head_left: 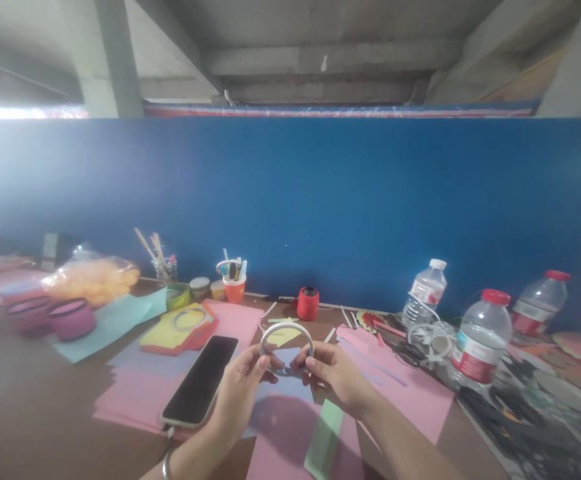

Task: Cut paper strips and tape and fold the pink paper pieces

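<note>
White ring (286, 326) held in both hands (240, 381) (343, 379); lower edge indistinct.

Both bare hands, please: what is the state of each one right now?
Left hand: closed, holding the left side of a thin white circular ring.
Right hand: closed, holding the same ring's right side.

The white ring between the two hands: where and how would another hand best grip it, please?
Probably by the top arc of the white ring, pinched from above: its open hoop faces the camera and that arc is uncovered, while the left hand and right hand hold its lower sides.
</note>
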Available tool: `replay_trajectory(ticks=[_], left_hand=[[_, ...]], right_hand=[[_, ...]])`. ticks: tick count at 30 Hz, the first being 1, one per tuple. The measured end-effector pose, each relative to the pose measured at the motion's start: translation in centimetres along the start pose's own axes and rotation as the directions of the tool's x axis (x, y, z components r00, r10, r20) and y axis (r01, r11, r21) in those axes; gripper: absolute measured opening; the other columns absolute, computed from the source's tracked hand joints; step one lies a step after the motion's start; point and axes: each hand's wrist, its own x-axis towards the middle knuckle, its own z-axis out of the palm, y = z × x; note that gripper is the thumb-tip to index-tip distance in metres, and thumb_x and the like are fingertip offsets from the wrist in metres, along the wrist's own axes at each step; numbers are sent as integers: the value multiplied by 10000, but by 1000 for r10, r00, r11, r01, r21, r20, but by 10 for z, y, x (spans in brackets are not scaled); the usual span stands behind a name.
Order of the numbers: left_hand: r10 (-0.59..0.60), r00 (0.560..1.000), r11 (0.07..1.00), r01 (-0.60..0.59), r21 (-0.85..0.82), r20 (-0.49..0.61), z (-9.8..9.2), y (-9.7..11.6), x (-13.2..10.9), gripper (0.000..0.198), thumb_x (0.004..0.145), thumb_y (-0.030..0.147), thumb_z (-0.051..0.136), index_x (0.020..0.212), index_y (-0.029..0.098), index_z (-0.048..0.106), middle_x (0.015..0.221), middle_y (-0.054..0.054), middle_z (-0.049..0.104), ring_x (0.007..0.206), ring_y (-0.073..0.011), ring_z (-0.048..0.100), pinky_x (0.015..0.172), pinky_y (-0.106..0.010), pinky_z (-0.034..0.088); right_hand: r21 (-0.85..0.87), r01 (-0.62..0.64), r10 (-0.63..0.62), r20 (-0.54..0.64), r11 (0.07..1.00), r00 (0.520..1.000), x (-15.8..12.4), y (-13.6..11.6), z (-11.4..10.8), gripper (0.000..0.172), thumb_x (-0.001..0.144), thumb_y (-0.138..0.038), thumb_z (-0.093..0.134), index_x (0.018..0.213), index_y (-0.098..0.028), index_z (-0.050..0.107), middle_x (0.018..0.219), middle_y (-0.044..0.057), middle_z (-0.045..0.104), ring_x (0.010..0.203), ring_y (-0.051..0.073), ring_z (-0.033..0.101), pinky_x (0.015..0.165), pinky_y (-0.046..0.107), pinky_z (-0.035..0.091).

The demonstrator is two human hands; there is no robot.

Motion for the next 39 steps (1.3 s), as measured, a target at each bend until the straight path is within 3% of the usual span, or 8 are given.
replay_trajectory(ticks=[3, 7, 11, 17, 26, 29, 33, 39], left_hand=[[2, 1000, 996, -4, 89, 16, -4, 5, 0, 264, 831, 365, 504, 971, 164, 603, 694, -11, 612, 662, -150, 554, 663, -274, 447], [21, 993, 985, -40, 169, 113, -1, 19, -6, 163, 739, 321, 625, 775, 170, 676, 637, 3, 581, 643, -144, 512, 651, -249, 386], [58, 979, 944, -118, 308, 198, 3, 25, -10, 202, 707, 358, 655, 658, 162, 651, 587, 21, 493, 588, -123, 411, 589, -238, 322], [-21, 955, 922, -96, 375, 296, 5, 17, -13, 113, 686, 270, 667, 744, 173, 665, 624, 23, 545, 595, -119, 413, 574, -227, 316], [-129, 847, 992, 103, 79, 515, 6, 36, -17, 361, 844, 273, 460, 1178, 174, 557, 929, -68, 691, 848, -191, 573, 700, -270, 410], [-78, 831, 997, 72, 32, 551, 2, 38, -16, 355, 872, 348, 439, 1144, 172, 581, 941, -85, 687, 914, -214, 566, 673, -264, 417], [-1, 817, 999, 20, -26, 576, -1, 40, -15, 305, 882, 330, 433, 1049, 169, 632, 941, -81, 687, 1013, -237, 547, 901, -353, 359], [91, 850, 986, -5, -164, 519, 0, 37, -14, 296, 863, 346, 464, 988, 139, 635, 873, -100, 682, 967, -269, 569, 917, -421, 355]], right_hand=[[-76, -15, 11, -51, 997, 999, 3, 5, -5, 339, 712, -466, 654, 871, -171, 608, 736, 8, 563, 608, 114, 474, 547, 234, 360], [-274, 142, -159, -41, 951, 986, 5, 7, -10, 488, 706, -552, 617, 1033, -192, 585, 905, 38, 578, 782, 174, 503, 672, 277, 390], [-408, 157, -212, -94, 900, 973, 0, 2, -2, 456, 799, -537, 512, 1129, -223, 545, 1065, 64, 534, 909, 210, 487, 729, 303, 386], [-570, 180, -214, 7, 802, 977, -9, -13, 16, 360, 758, -461, 612, 1062, -273, 570, 1049, 46, 509, 775, 172, 489, 670, 294, 393], [-386, 92, -118, -45, 918, 992, -3, 0, 4, 375, 794, -572, 496, 865, -206, 454, 878, 12, 440, 734, 145, 459, 666, 278, 401], [-244, 68, -68, 6, 968, 998, -4, 1, 4, 390, 793, -581, 492, 854, -199, 448, 789, -11, 450, 659, 123, 446, 628, 261, 389], [34, 25, -27, 54, 999, 998, -4, 4, 4, 387, 789, -567, 522, 831, -184, 479, 702, -25, 460, 612, 109, 440, 602, 245, 361], [238, 4, -15, 42, 971, 999, 0, 16, 8, 438, 809, -639, 403, 762, -205, 444, 638, -17, 478, 546, 119, 455, 570, 265, 368]])
